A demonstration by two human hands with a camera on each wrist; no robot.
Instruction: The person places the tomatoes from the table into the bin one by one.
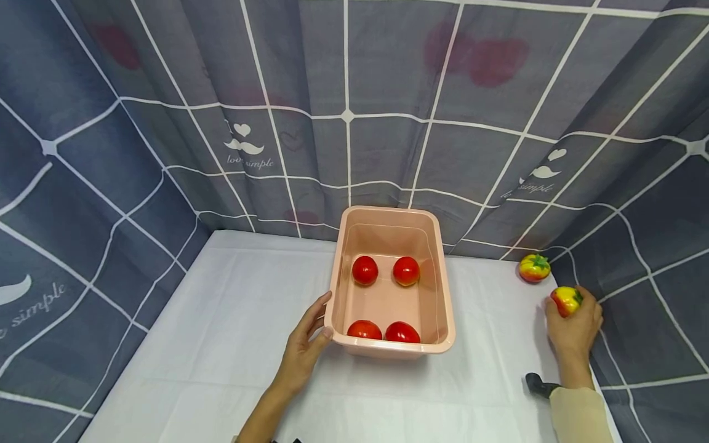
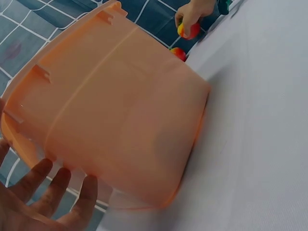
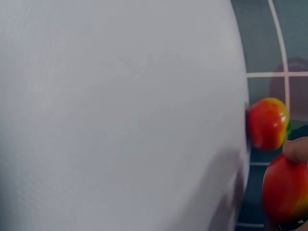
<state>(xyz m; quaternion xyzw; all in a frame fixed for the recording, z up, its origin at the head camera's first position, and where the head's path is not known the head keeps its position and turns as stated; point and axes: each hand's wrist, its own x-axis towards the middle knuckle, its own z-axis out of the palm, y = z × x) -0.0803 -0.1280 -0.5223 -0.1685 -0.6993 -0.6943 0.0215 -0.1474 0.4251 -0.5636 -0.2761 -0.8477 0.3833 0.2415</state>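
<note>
A pink plastic basin [image 1: 390,355] stands mid-table with several red tomatoes [image 1: 365,271] inside, two toward the back and two toward the front. My left hand [image 1: 303,349] is at its left side, fairly straight fingers and thumb touching the outer rim. In the left wrist view, those fingers [image 2: 60,185] spread beside the basin's outer wall [image 2: 120,110]. At the table's right edge my right hand [image 1: 576,323] grips a red-and-yellow fruit with a green top [image 1: 565,300], thumb against its side. A second such fruit [image 1: 534,268] lies just behind it.
White cloth covers the table [image 1: 221,344]. Grey-blue checked curtains [image 1: 388,147] hang along the back and both sides, close to the fruit at the right edge. A black strap end [image 1: 540,385] sticks out by the right wrist.
</note>
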